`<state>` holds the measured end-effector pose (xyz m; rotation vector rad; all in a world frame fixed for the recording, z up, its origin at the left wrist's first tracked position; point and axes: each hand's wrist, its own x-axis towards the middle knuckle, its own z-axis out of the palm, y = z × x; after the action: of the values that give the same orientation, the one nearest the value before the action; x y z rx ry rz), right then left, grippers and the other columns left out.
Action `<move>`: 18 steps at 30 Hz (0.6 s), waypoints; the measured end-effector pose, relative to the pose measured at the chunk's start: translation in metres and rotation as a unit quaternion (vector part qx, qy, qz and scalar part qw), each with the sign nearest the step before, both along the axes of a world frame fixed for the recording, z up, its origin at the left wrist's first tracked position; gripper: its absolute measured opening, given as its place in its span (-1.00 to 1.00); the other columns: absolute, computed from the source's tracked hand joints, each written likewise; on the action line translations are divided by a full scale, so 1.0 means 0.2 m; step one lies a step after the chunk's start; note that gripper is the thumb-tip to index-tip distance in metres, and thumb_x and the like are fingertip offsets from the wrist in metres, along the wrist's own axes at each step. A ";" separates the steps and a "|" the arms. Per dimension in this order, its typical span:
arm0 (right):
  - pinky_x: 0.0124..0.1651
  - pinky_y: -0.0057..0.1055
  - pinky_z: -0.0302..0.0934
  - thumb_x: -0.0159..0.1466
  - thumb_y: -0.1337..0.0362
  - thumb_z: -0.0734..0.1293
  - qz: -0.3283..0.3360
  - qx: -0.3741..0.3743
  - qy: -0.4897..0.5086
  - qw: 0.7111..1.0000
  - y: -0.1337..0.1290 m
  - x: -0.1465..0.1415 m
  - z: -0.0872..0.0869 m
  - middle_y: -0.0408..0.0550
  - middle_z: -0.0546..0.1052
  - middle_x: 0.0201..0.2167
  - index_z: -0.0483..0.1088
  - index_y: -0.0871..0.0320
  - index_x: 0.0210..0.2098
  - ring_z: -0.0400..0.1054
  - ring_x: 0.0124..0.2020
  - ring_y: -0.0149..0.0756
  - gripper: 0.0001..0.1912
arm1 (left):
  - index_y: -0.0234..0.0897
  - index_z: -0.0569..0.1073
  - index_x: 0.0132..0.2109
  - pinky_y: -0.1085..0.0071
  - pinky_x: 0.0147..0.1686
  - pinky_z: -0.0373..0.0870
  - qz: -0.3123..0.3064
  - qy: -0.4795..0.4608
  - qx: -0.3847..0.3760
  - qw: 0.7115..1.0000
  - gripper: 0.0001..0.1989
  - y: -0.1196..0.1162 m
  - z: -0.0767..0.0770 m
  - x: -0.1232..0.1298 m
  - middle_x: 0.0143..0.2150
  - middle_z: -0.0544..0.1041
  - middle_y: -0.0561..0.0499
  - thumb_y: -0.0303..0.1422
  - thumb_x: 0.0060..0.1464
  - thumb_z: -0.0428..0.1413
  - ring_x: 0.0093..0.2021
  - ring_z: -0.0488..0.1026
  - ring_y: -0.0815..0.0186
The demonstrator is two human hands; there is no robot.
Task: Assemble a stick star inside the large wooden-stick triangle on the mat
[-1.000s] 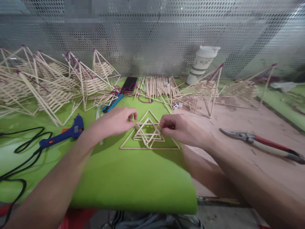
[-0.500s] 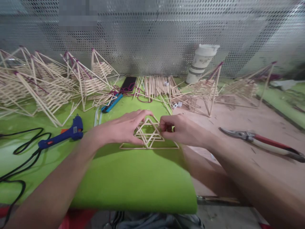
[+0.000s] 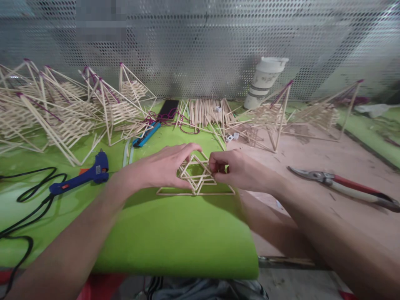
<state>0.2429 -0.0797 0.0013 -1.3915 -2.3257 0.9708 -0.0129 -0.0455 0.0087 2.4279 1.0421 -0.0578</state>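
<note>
A small frame of thin wooden sticks, with crossed triangles in it, lies on the green mat in front of me. My left hand grips its left side, thumb at the front and fingers at the back. At the frame's right side my right hand has its thumb and fingers pinched together against the sticks. The curled fingers hide whether a separate piece is between them.
A blue glue gun with a black cord lies left. Stick structures stand behind it. Further back are a blue cutter, a phone, loose sticks and a white cup. Pruning shears lie right.
My left thumb has shifted slightly right along the front of the stick frame. My right hand has barely moved.
</note>
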 end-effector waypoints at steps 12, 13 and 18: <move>-0.41 -0.43 0.14 0.25 0.49 0.33 0.007 0.000 0.009 1.000 -0.01 0.00 0.00 -0.20 0.50 -0.44 0.41 0.13 -0.33 0.30 -0.48 -0.41 -0.87 | -0.02 0.04 0.52 0.19 0.17 0.33 -0.012 0.005 0.017 1.000 0.02 0.00 0.00 0.00 0.47 0.34 -0.14 0.13 0.10 0.31 0.35 0.36 -0.05; -0.41 -0.43 0.14 0.25 0.50 0.33 0.007 -0.002 0.010 1.000 -0.01 0.00 0.00 -0.20 0.50 -0.44 0.41 0.13 -0.33 0.30 -0.48 -0.41 -0.86 | -0.02 0.03 0.53 0.18 0.18 0.33 -0.014 0.004 0.018 1.000 0.02 0.00 0.00 0.00 0.48 0.32 -0.14 0.14 0.10 0.31 0.36 0.36 -0.06; -0.40 -0.43 0.13 0.23 0.52 0.33 0.006 -0.002 0.012 1.000 -0.01 -0.01 0.00 -0.20 0.51 -0.44 0.43 0.15 -0.32 0.30 -0.47 -0.42 -0.85 | -0.01 0.03 0.53 0.17 0.19 0.33 -0.011 0.010 0.014 1.000 0.00 -0.01 0.00 0.01 0.51 0.29 -0.15 0.10 0.11 0.30 0.38 0.35 -0.07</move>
<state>0.2417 -0.0809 0.0017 -1.3621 -2.3179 0.9901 -0.0114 -0.0472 0.0094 2.4693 1.0313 -0.0762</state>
